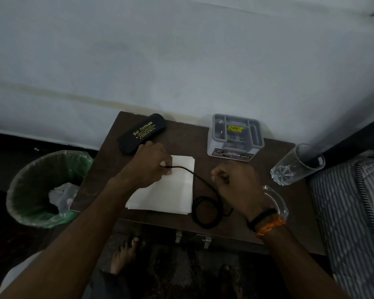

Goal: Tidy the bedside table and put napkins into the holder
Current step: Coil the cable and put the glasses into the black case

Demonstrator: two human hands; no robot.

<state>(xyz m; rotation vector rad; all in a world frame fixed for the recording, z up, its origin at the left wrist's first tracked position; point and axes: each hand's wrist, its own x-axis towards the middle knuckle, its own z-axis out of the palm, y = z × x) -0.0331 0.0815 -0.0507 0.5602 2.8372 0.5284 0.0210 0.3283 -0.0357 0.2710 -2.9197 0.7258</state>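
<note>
A stack of white napkins (pixel 171 190) lies flat in the middle of the dark wooden bedside table (pixel 289 201). A black cable (pixel 203 184) runs across the napkins and coils near the table's front edge. My left hand (pixel 148 165) pinches one end of the cable over the napkins. My right hand (pixel 235 184) is curled round the cable to the right of the stack. The grey plastic holder (pixel 235 137) stands at the back of the table, beyond my right hand.
A black spectacle case (pixel 141 132) lies at the back left corner. A clear glass (pixel 298 165) stands at the right edge beside a striped mattress (pixel 350 212). A bin with a green liner (pixel 45 188) sits on the floor left of the table.
</note>
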